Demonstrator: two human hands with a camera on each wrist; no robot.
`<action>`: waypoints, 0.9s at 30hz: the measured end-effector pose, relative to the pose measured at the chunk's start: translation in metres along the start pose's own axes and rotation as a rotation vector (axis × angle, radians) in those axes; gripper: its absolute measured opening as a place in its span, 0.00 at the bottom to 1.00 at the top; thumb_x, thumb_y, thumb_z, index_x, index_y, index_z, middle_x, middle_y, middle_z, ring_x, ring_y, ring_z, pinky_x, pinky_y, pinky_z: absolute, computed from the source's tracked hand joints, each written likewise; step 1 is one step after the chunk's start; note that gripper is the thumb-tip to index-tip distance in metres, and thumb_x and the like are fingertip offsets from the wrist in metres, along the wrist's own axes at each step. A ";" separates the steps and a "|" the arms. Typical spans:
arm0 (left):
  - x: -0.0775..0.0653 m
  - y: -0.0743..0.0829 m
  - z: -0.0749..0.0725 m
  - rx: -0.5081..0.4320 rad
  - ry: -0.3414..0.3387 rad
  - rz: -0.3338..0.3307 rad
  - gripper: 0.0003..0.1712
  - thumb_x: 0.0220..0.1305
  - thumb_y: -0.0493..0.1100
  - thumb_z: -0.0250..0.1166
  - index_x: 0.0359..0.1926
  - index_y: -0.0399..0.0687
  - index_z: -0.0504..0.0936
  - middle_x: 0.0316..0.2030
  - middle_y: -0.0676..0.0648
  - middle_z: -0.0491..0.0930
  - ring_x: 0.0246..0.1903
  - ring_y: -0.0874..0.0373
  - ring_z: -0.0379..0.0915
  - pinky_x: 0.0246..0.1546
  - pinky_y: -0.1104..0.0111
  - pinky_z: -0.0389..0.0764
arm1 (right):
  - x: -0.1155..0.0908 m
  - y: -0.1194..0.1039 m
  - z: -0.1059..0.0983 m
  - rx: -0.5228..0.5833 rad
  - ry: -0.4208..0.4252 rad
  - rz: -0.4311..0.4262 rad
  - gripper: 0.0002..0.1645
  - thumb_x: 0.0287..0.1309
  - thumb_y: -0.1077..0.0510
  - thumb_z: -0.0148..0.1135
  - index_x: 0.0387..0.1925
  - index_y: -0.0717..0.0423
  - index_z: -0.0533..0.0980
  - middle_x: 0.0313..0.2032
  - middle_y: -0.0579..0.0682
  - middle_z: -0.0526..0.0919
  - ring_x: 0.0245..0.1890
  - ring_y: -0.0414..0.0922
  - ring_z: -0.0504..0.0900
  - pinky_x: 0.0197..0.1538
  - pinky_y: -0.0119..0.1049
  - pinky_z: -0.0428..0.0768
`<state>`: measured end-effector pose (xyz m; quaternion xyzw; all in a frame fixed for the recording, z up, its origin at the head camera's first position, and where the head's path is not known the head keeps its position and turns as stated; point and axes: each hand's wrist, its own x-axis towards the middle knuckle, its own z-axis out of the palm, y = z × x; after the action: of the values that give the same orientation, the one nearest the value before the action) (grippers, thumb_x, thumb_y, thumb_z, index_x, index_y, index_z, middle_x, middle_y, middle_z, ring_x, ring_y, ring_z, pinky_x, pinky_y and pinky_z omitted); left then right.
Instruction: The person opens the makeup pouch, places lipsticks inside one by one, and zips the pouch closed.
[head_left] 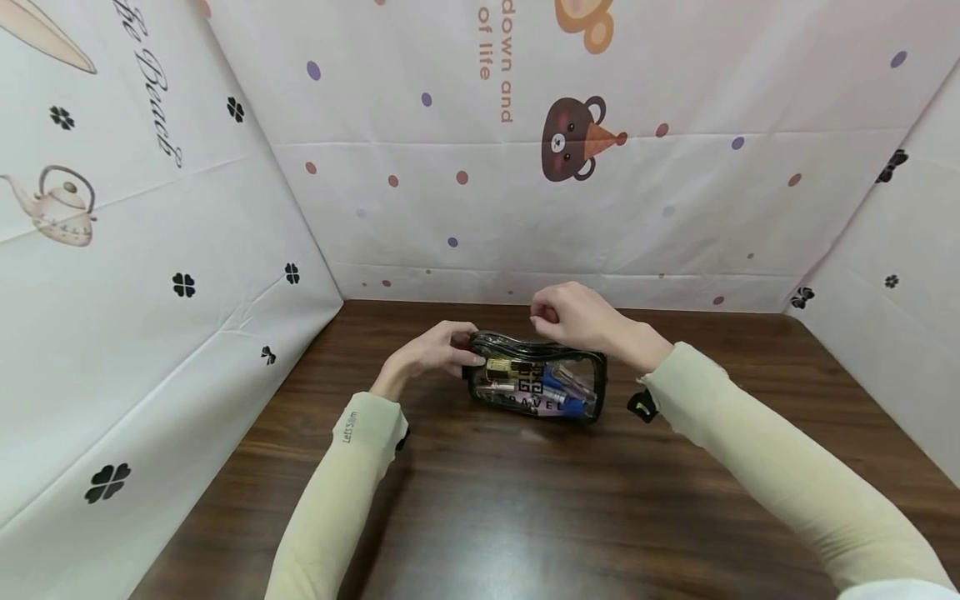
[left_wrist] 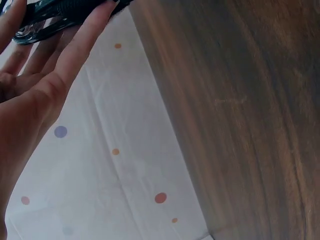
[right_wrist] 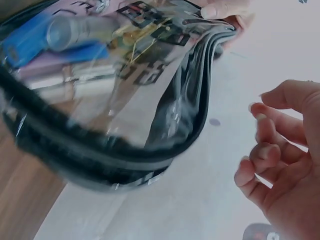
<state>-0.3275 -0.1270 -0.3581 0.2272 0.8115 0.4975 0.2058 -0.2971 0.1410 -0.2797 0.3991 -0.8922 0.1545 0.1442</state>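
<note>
A clear zip pouch with black trim (head_left: 536, 385) stands on the table, printed with dark lettering. Inside it lie a yellowish item (head_left: 498, 369), a blue-capped item (head_left: 573, 407) and other small things. My left hand (head_left: 437, 350) grips the pouch's left end between thumb and fingers. Only a dark edge of the pouch (left_wrist: 60, 17) shows in the left wrist view. Over the pouch's upper right side, my right hand (head_left: 576, 317) is held with loosely curled fingers. In the right wrist view those fingers (right_wrist: 270, 155) hold nothing and are apart from the pouch's black zip edge (right_wrist: 202, 95).
The dark wooden table (head_left: 480, 517) reaches toward me. White printed sheets form a back wall (head_left: 450, 217), a left wall (head_left: 225, 375) and a right wall (head_left: 892, 350). A black strap piece (head_left: 642, 406) hangs by my right cuff.
</note>
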 end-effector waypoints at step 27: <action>0.007 -0.006 -0.002 -0.163 -0.051 -0.091 0.19 0.71 0.43 0.56 0.56 0.35 0.70 0.37 0.45 0.73 0.37 0.53 0.79 0.34 0.50 0.84 | -0.044 0.054 -0.012 -0.038 0.128 0.207 0.06 0.58 0.63 0.58 0.32 0.57 0.81 0.18 0.48 0.75 0.18 0.40 0.67 0.27 0.34 0.65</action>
<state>-0.3351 -0.1263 -0.3633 0.1851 0.7722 0.5461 0.2667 -0.3084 0.2089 -0.2942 0.2915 -0.9203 0.1766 0.1919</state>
